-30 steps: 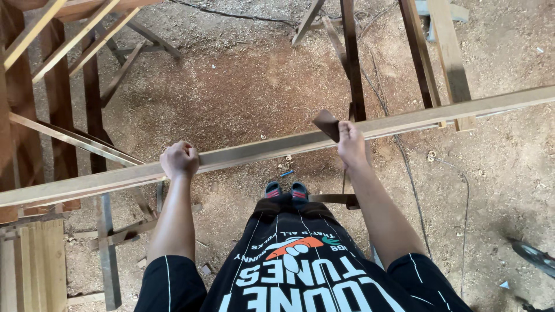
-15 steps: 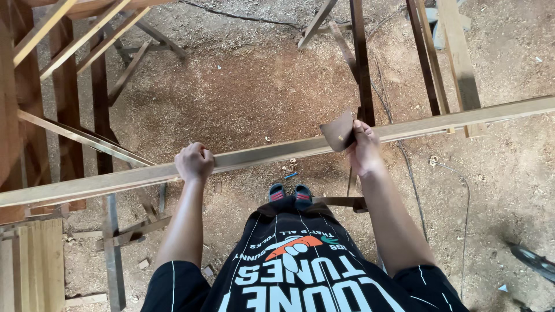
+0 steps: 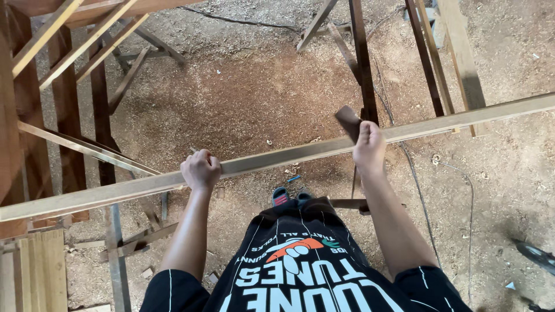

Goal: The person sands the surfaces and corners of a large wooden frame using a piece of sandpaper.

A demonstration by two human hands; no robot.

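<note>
Head view, sawdust floor (image 3: 248, 98) beneath you, wooden frames (image 3: 63, 115) around, long plank (image 3: 289, 155) running left to right across your front, right end higher, your left hand (image 3: 200, 170) closed around it, your right hand (image 3: 369, 144) pressing dark sandpaper (image 3: 348, 122) on it.

Plank (image 3: 277, 159) ends beyond both edges

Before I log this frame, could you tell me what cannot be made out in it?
Head view only:
- Wooden batten: both ends cut off by the frame edges.
- Sandpaper piece: its lower part hidden under the right hand.
- Left hand: palm and fingertips hidden behind the batten.
- Dark object on the floor: cut off at the right edge, unidentifiable.
</note>
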